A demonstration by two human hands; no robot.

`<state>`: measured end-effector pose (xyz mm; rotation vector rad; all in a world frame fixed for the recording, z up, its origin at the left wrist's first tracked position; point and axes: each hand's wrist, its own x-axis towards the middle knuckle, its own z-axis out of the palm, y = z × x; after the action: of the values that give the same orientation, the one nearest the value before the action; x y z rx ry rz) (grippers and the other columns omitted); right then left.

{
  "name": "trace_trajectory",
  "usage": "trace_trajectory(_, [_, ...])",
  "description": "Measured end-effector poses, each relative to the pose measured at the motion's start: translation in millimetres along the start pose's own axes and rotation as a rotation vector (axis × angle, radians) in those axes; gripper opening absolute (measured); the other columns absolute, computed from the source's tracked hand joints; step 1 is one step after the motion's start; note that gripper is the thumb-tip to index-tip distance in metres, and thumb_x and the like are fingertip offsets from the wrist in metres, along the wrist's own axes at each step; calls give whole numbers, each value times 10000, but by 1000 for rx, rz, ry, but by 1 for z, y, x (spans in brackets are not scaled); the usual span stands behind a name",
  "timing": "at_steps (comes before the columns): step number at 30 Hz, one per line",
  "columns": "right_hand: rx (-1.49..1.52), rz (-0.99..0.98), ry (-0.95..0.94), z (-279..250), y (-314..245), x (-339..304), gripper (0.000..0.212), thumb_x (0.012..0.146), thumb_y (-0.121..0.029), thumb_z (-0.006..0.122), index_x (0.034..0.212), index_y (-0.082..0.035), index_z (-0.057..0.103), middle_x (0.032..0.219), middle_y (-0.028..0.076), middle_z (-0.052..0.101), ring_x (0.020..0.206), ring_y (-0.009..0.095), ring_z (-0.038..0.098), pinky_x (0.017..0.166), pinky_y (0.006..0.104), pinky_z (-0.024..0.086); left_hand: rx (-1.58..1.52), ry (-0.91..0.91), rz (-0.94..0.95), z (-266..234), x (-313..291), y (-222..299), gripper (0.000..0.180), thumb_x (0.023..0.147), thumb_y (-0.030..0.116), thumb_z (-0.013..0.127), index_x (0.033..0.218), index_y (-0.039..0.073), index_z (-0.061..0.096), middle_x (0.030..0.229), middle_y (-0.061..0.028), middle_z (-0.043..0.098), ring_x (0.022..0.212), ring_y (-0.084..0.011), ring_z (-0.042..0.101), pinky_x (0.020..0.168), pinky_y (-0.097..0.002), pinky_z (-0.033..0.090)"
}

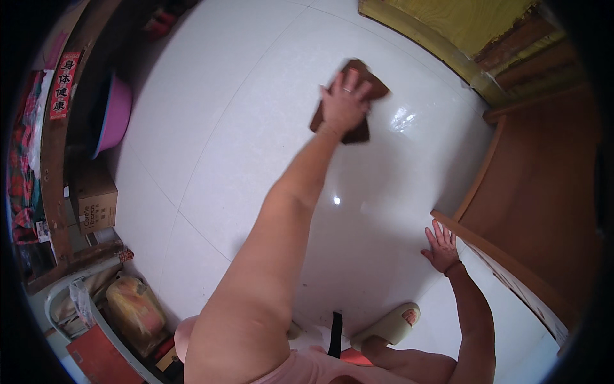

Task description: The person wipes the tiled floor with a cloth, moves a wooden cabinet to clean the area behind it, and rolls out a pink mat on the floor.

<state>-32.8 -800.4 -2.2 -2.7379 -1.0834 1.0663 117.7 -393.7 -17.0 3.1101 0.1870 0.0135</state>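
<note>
A folded brown cloth lies on the pale tiled floor, well ahead of me. My left hand, slightly blurred, rests palm down on it with the fingers spread, a ring on one of them. The cloth sticks out around the hand on both sides. To the right and nearer to me, my right hand is open, fingers spread, by the lower corner of a brown wooden panel. Whether its fingertips touch the panel's edge, I cannot tell. A dark band circles the right wrist.
A worn yellow-green wooden piece stands at the far right. Along the left, a shelf frame holds a pink basin and a cardboard box. A wrapped package sits lower left. My foot wears a pale slipper.
</note>
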Motion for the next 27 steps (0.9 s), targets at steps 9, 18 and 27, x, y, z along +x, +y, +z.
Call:
trace_trajectory(9, [-30,25,-43,-8,-11,6,650,758,-397,554,1286,-125,290,1388,109,117,1264,316,112,987,531,113,-281,-126,821,-12,-275,98,351,754,196,478,1104,196,506,1356,-31,261,1183,-269,305,897,-523,282])
trace_trajectory(18, [-36,48,29,0,-1,-2,647,761,-400,551,1295,-159,276,1395,67,112,1268,296,123,994,517,148,-453,277,-73,4,-245,-50,271,665,34,459,923,10,539,1017,-186,527,952,-372,485,833,-441,374])
trace_trajectory(27, [-28,50,-22,-11,-8,0,610,804,-425,485,1313,-204,233,1401,44,92,1275,272,124,1002,504,163,-195,237,-160,-5,-115,-56,468,719,147,574,1161,72,438,1327,-91,279,1169,-307,312,921,-421,302])
